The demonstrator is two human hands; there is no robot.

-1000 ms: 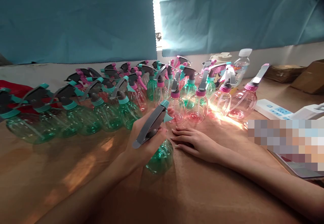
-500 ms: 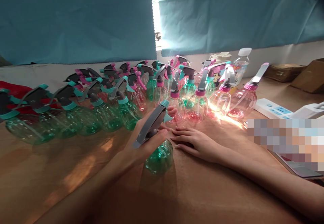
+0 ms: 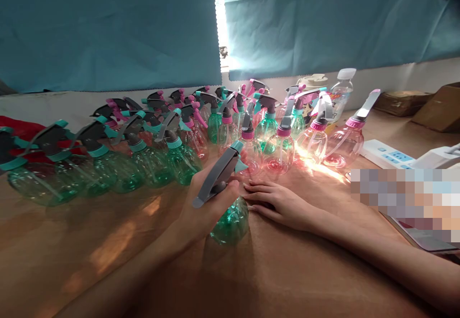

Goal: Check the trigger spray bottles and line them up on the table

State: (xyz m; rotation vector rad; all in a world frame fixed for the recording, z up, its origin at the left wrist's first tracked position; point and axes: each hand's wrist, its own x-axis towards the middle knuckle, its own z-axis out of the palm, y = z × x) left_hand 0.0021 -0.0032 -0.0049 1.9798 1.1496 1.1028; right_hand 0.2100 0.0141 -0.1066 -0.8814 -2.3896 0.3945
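Observation:
My left hand (image 3: pixel 206 208) is wrapped round the neck of a green see-through spray bottle (image 3: pixel 230 222) with a grey and teal trigger head. The bottle stands, slightly tilted, on the wooden table (image 3: pixel 294 275), and my palm hides its collar. Flat on the tabletop lies my right hand (image 3: pixel 275 200), fingers stretched toward the bottle and holding nothing; whether the fingertips touch it I cannot tell. Just beyond the hands are a green spray bottle (image 3: pixel 183 160) and a pink spray bottle (image 3: pixel 280 153).
Several green and pink spray bottles fill the back of the table. At the right are a clear plastic bottle (image 3: pixel 341 95), a white power strip (image 3: pixel 388 155), cardboard boxes (image 3: pixel 440 109) and a blurred-out patch over a flat device. Blue curtains (image 3: pixel 108 30) hang behind.
My left hand has moved slightly to the right with the green spray bottle, and its fingers have closed in round the neck. My right hand stays where it was.

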